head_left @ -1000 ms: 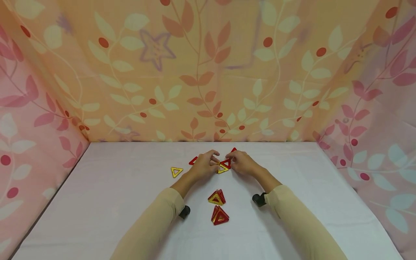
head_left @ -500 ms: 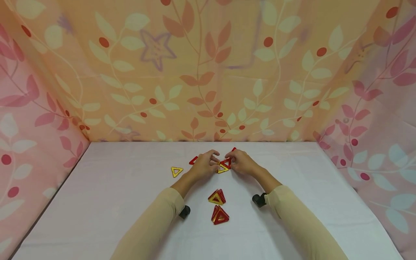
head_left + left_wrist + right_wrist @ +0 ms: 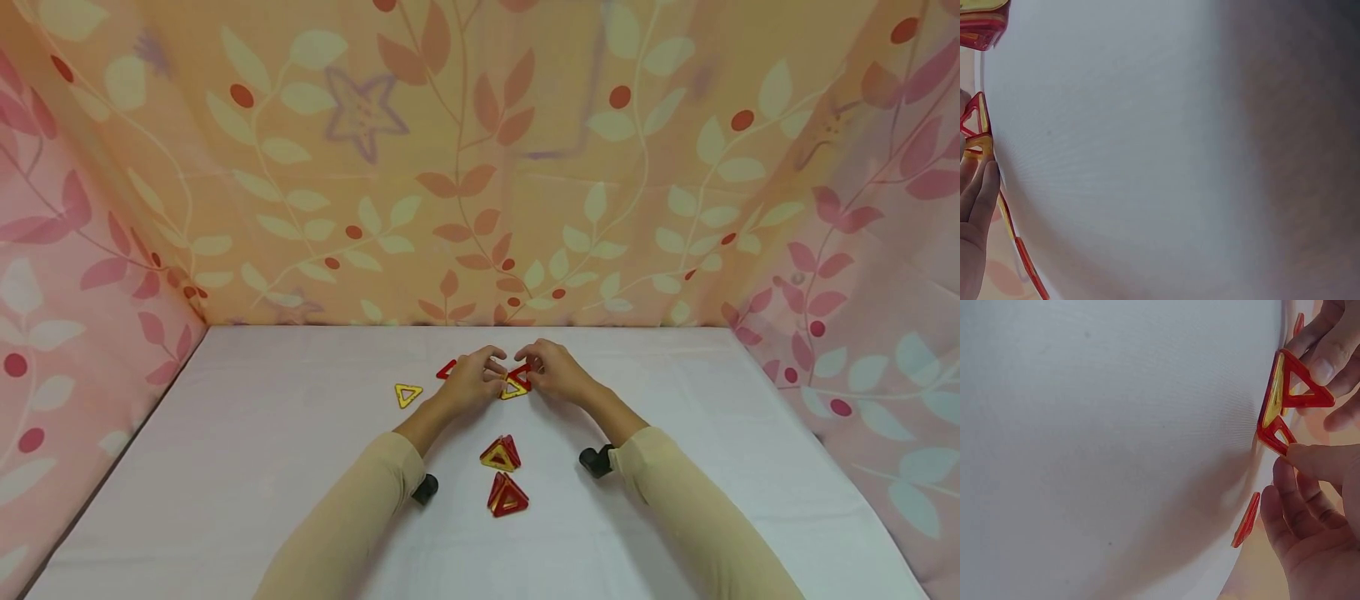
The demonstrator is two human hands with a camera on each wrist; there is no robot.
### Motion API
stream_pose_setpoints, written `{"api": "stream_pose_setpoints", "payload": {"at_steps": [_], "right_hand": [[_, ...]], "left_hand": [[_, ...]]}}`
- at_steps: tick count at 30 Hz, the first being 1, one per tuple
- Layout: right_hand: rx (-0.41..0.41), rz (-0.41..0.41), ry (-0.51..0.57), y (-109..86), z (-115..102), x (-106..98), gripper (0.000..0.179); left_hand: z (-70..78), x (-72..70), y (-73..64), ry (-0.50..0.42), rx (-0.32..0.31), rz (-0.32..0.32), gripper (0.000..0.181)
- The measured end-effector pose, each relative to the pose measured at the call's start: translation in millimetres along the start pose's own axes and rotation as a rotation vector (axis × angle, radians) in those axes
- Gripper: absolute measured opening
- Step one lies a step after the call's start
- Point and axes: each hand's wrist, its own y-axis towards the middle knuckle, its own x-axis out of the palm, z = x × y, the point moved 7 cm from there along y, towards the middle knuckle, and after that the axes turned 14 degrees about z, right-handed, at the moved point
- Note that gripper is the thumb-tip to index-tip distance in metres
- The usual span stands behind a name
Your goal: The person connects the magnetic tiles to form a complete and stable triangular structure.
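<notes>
In the head view, my left hand (image 3: 471,382) and right hand (image 3: 557,372) meet over a small group of triangular magnetic tiles, a yellow tile (image 3: 514,396) among red ones. Seen from the right wrist, the left hand's thumb and fingers pinch a raised red triangle tile (image 3: 1311,400). Lower down, the thumb and fingers of my right hand (image 3: 1322,531) pinch another red triangle tile (image 3: 1269,441), tilted up at the yellow one's edge. The left wrist view catches only part of the group, at its left edge.
Two finished-looking tile pyramids, one yellow and red (image 3: 497,467), one red (image 3: 513,507), stand nearer me. Left of the hands lie a loose yellow tile (image 3: 408,387) and a partly hidden red tile (image 3: 444,372). Another red tile (image 3: 1247,520) lies beside the right hand.
My right hand has risen slightly, and the red tile at it has shifted with it. The red tile behind that hand is now hidden in the head view. My left hand stays put.
</notes>
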Motion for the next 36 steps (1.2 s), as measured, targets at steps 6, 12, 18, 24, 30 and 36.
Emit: {"api": "stream_pose_setpoints", "payload": {"at_steps": [6, 12, 18, 24, 30, 36], "right_hand": [[0.029, -0.025, 0.035, -1.3, -2.7, -0.3, 0.027], [0.056, -0.047, 0.069, -2.5, 0.3, 1.8, 0.025], [0.079, -0.061, 0.084, -3.5, 3.5, 3.7, 0.016], [0.098, -0.087, 0.099, -5.0, 0.6, 4.0, 0.014], [0.102, -0.091, 0.109, -5.7, -0.3, 4.5, 0.013], [0.098, -0.098, 0.114, -6.4, -0.8, 5.7, 0.013]], "left_hand": [[1.2, -0.4, -0.9, 0.001, 0.007, -0.006, 0.042], [1.8, -1.4, -1.0, -0.025, -0.002, -0.006, 0.046], [0.7, -0.5, 0.3, -0.039, -0.004, 0.002, 0.047], [2.0, -0.5, -0.1, -0.039, -0.002, -0.002, 0.047], [2.9, -0.8, -1.4, -0.04, 0.002, -0.006, 0.046], [3.6, -0.7, -1.8, -0.047, -0.005, -0.014, 0.047]]}}
